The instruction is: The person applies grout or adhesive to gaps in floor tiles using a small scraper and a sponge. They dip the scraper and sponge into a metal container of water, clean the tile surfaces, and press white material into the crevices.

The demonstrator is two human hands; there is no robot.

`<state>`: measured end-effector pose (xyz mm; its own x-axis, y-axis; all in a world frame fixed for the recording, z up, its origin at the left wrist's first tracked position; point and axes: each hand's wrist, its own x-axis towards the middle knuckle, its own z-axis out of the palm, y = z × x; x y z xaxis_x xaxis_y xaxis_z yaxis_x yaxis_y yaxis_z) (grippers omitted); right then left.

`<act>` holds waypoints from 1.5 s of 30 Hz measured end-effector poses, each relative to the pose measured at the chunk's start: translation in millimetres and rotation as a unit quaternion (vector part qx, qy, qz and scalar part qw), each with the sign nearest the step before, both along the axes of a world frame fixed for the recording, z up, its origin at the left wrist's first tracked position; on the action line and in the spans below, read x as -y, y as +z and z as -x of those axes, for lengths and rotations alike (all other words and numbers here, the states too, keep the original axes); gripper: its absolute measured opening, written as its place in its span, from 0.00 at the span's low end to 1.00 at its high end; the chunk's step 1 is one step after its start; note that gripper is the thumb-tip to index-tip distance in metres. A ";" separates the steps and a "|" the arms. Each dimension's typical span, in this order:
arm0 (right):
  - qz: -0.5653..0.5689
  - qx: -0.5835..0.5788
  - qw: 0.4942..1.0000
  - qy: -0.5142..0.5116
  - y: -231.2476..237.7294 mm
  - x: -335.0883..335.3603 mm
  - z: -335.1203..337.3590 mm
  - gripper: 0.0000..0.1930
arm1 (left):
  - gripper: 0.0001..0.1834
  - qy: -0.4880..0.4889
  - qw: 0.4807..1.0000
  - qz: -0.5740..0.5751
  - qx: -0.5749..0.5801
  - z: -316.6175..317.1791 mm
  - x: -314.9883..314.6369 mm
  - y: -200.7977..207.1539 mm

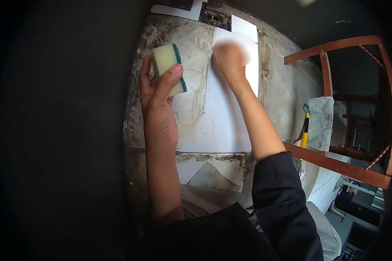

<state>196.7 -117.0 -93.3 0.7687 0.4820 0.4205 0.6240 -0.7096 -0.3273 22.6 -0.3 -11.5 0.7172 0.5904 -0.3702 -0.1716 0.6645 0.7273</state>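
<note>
My left hand (159,98) grips a sponge (164,63), pale yellow with a dark green scouring layer. The sponge is raised above the stained left part of a white slab (191,126), thumb across its front and fingers behind. Farther off and to the right, my right hand (231,56) is at the cleaner white part of the slab. Its fingers look curled into a fist, but a blur covers most of them. Whatever they may hold cannot be made out.
A reddish-brown metal frame (335,165) stands at the right. Against it are a grey cloth (320,124) and a tool with a yellow-and-black handle (305,130). A pointed grey patch (213,177) lies nearer me, below the slab's edge. A dark surface fills the left.
</note>
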 end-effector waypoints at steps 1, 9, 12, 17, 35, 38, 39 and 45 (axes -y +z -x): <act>0.003 0.005 1.000 -0.019 0.4 -3.0 -10.1 0.07 | 0.28 0.002 1.000 0.000 0.007 -1.6 0.8 -1.3; -0.042 -0.021 0.997 0.067 -2.8 7.9 46.4 0.07 | 0.49 0.011 1.000 0.017 0.023 1.0 -8.4 -3.7; 0.001 -0.012 0.999 0.036 -4.4 -7.0 -2.1 0.07 | 0.48 -0.007 0.999 0.026 0.025 0.9 -4.6 -6.2; 0.032 -0.074 0.995 -0.058 9.1 -26.7 -80.9 0.09 | 0.47 -0.009 0.999 0.025 0.043 -3.9 -3.8 -1.4; 0.013 -0.009 0.999 -0.043 -2.0 -25.7 -74.4 0.08 | 0.29 0.011 1.000 -0.013 0.017 -7.2 -3.7 -3.4; -0.013 -0.030 0.999 0.004 -8.5 -25.7 -37.3 0.08 | 0.29 0.029 0.999 -0.021 0.007 -3.0 -8.7 -9.3; -0.015 -0.049 0.998 0.023 -8.7 -19.3 -28.1 0.08 | 0.29 0.027 0.999 -0.021 0.007 -2.9 -8.6 -11.7; 0.020 -0.013 1.000 -0.019 6.2 -39.7 -81.2 0.08 | 0.48 -0.003 1.000 0.014 0.023 -0.7 -11.8 -4.3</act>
<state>277.9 -77.3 -87.1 0.7967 0.4686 0.3816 0.5887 -0.7448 -0.3144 23.3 11.5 -15.8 0.7373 0.5767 -0.3520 -0.2016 0.6851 0.7000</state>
